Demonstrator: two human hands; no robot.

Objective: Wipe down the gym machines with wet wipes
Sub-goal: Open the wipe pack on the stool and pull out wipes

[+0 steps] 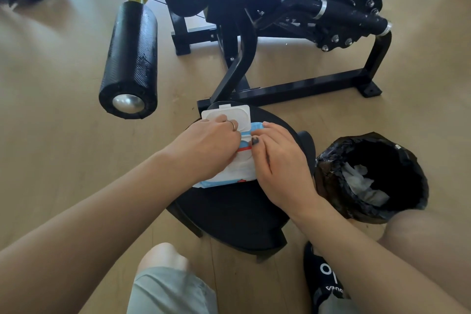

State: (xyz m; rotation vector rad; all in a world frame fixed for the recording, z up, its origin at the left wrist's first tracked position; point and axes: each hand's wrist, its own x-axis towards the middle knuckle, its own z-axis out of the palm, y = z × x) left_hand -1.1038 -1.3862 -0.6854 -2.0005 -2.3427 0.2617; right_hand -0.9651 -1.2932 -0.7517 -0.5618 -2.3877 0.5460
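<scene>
A white and blue pack of wet wipes (pixel 237 168) lies on a black round stool (pixel 237 214) in front of me, its white plastic lid (pixel 229 113) flipped open toward the machine. My left hand (pixel 206 150) rests on the pack with its fingertips at the opening under the lid. My right hand (pixel 277 163) holds the pack's right side, thumb and fingers curled at the opening. Whether a wipe is pinched there is hidden by the fingers. The black gym machine (pixel 254 2) stands just beyond, with a black foam roller (pixel 130 58) on a yellow arm.
A bin lined with a black bag (pixel 372 176) stands at the right of the stool and holds several used white wipes. My knees and a black sock (pixel 323 278) are at the bottom. The machine's black floor frame (pixel 305 86) runs behind the stool on the wooden floor.
</scene>
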